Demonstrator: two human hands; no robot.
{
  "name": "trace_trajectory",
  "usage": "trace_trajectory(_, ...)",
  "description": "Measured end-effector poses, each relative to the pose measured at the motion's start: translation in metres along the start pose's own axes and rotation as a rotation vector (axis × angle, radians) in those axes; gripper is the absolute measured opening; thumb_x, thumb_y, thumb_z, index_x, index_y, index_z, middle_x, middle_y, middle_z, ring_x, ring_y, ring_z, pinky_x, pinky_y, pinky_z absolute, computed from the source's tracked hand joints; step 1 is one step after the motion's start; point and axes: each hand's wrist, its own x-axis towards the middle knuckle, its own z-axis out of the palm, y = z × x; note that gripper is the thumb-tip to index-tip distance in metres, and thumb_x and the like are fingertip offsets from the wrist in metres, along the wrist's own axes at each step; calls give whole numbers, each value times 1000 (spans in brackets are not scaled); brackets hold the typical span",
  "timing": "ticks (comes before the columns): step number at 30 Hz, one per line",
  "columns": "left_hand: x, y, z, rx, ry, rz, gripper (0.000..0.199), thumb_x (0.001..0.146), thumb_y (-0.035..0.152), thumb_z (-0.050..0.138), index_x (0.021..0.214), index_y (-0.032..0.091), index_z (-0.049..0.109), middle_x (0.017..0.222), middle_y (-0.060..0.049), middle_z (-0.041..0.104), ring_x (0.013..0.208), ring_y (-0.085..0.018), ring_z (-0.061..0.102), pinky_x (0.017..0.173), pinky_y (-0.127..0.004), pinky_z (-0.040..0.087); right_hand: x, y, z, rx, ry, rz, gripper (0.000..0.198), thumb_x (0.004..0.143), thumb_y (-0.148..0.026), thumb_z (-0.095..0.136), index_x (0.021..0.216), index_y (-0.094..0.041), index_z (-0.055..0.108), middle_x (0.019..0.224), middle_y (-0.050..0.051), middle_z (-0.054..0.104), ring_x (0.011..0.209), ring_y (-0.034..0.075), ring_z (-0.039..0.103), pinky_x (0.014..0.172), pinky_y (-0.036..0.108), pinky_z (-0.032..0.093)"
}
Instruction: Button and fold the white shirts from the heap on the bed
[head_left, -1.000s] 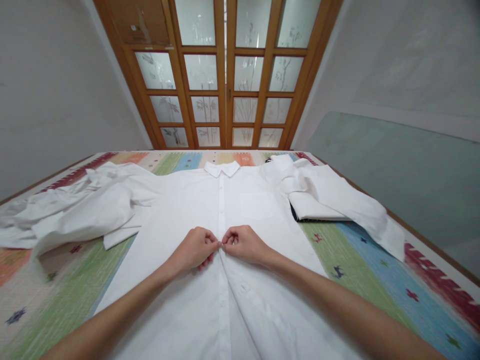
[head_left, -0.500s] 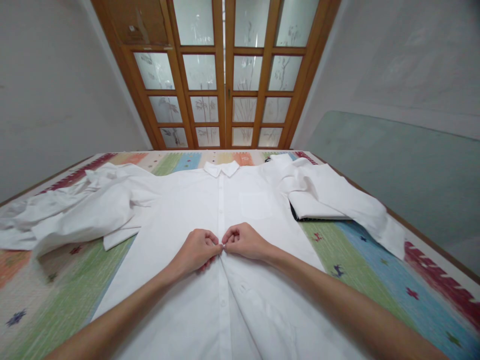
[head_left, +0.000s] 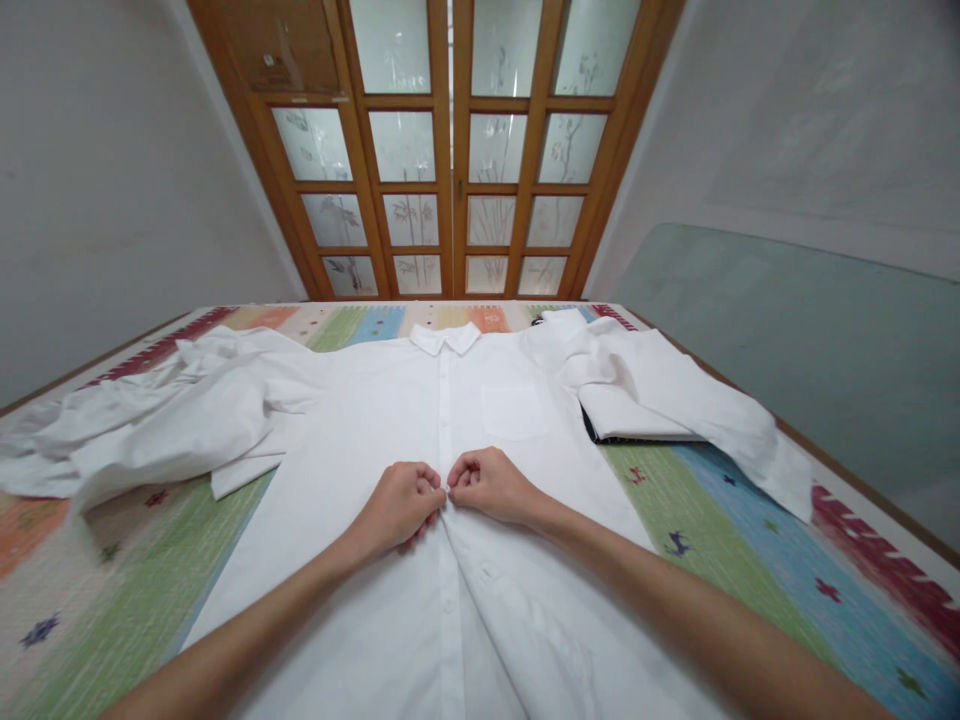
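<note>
A white button-up shirt (head_left: pixel 367 400) lies spread face up, its collar (head_left: pixel 445 340) pointing away from me. At the middle of its front edge, my left hand (head_left: pixel 406 505) pinches the placket between thumb and fingertips. Right beside it, my right hand (head_left: pixel 491 485) is closed on the same spot from the other side, fingertips nearly touching. The button between the fingertips is mostly hidden. Above the hands the front is joined up to the collar. Below them the two edges part, and a button (head_left: pixel 448 606) shows on the left strip.
The shirt lies on a colourful striped cloth (head_left: pixel 720 540). A left sleeve (head_left: pixel 187 420) is crumpled at the left; the other sleeve (head_left: pixel 697 390) rests at the right over a white, dark-edged item (head_left: pixel 637 418). Beyond stand wooden glass-paned doors (head_left: pixel 450 190); a greenish panel (head_left: pixel 787 330) leans at right.
Both hands stay at the same place on the placket, with only tiny finger shifts. The view has moved very slightly.
</note>
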Motion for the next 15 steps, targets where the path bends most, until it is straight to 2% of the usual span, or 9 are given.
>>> trace_trajectory(4, 3, -4, -2, -62, -22, -32, 11, 76, 23, 58, 85, 16, 58, 47, 8, 56, 27, -8, 43, 26, -17, 29, -2, -1, 1, -58, 20, -20, 13, 65, -9, 63, 75, -13, 70, 59, -3, 62, 54, 8, 53, 52, 19, 38)
trace_trajectory(11, 5, 3, -10, -158, -73, -75, 13, 74, 27, 61, 71, 16, 59, 45, 7, 52, 28, -5, 39, 29, -16, 30, -5, 1, 7, -202, 127, -155, 12, 66, -10, 65, 76, -14, 71, 63, -1, 67, 57, 10, 57, 58, 20, 42)
trace_trajectory(15, 7, 4, -11, -161, -69, -80, 17, 75, 30, 60, 68, 15, 59, 44, 7, 50, 28, -5, 37, 28, -16, 29, -5, 4, 9, -219, 131, -177, 14, 67, -11, 65, 77, -15, 72, 64, -1, 68, 57, 10, 57, 58, 20, 42)
